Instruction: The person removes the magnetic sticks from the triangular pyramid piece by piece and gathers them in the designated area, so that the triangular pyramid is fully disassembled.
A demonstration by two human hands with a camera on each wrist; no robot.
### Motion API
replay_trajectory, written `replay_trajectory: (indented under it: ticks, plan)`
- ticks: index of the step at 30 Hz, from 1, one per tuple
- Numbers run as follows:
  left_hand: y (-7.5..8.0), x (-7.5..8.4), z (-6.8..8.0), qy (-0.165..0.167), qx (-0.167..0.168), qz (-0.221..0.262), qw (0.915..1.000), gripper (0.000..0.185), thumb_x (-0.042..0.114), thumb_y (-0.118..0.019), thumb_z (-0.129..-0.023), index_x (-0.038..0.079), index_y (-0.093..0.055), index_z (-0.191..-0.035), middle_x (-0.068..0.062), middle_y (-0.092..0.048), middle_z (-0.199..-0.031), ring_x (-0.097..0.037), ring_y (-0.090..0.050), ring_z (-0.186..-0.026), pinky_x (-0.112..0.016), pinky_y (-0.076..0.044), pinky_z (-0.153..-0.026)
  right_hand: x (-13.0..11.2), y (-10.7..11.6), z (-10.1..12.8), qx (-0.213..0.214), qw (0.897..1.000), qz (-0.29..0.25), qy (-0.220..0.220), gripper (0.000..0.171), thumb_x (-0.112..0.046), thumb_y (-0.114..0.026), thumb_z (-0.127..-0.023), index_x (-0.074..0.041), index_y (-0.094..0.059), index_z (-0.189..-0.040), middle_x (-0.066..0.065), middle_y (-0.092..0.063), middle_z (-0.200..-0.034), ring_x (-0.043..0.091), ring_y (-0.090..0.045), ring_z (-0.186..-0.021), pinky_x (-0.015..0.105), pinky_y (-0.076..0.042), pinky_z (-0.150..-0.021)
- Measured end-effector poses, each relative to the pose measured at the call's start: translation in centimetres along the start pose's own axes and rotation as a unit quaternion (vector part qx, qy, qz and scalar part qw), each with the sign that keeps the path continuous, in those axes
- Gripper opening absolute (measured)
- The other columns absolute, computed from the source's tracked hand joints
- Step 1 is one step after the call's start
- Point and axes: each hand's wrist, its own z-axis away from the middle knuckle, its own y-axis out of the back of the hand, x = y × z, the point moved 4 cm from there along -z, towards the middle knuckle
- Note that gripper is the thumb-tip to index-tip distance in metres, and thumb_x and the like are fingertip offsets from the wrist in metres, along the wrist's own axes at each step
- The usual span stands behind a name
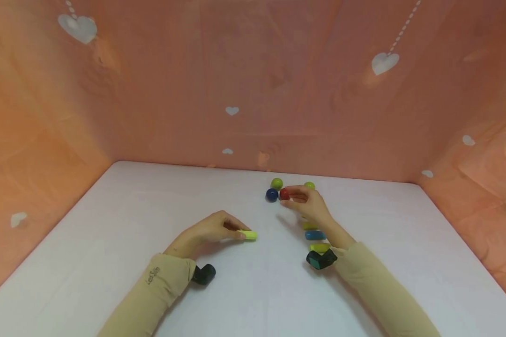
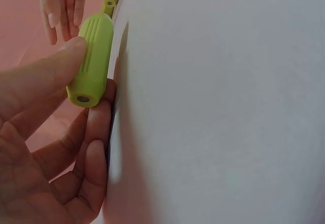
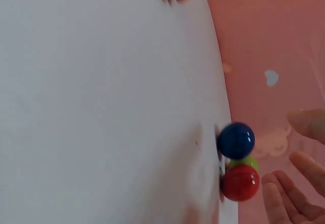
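One sleeve [image 1: 160,281], lettering unreadable

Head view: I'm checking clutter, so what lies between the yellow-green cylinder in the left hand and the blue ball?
Nothing. In the head view, bare white tabletop separates the yellow-green cylinder pinched by the left hand from the blue ball.

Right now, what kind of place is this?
Probably a staged tabletop recording booth: a plain white table, walled by peach heart-print paper backdrop, with small coloured plastic beads such as a glossy red ball.
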Motion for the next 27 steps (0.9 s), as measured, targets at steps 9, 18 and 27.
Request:
replay_trajectory:
  ticks: [9,18,27]
  plan:
    - [-0.2,-0.3,-0.1,-0.006,-0.006,-0.005,0.9999,0.021,0.019,-0.072,-0.085,0.014,-0.075,-0.106,0.002,-0.068,-0.104,-0.013,-0.054,-0.095,-0.032,-0.044,-0.088,0.4,-1.8,1.5,-0.033,0.999,-0.034,-0.003,0.047,-0.016,-0.072,-0.085,0.002,-0.059,-0.126,0.020,-0.062,-0.124,0.030,-0.060,-0.113,0.037,-0.050,-0.095]
    - [0.0,0.0,-0.6,-0.015,0.001,-0.008,0.9998,0.021,0.019,-0.072,-0.086,0.010,-0.074,-0.104,0.000,-0.070,-0.100,-0.013,-0.056,-0.091,-0.031,-0.044,-0.088,0.2,-3.0,2.4,-0.100,0.994,-0.036,0.013,0.043,-0.017,-0.070,-0.087,0.001,-0.059,-0.124,0.017,-0.065,-0.120,0.026,-0.064,-0.107,0.038,-0.051,-0.094]
    - [-0.1,0.1,-0.5,-0.020,0.007,-0.006,0.9998,0.019,0.018,-0.074,-0.083,0.009,-0.075,-0.099,0.000,-0.070,-0.094,-0.012,-0.055,-0.085,-0.027,-0.045,-0.080,0.5,-4.6,2.8,-0.126,0.991,-0.047,0.003,0.038,-0.018,-0.071,-0.086,-0.004,-0.063,-0.120,0.010,-0.067,-0.116,0.018,-0.065,-0.102,0.036,-0.050,-0.095]
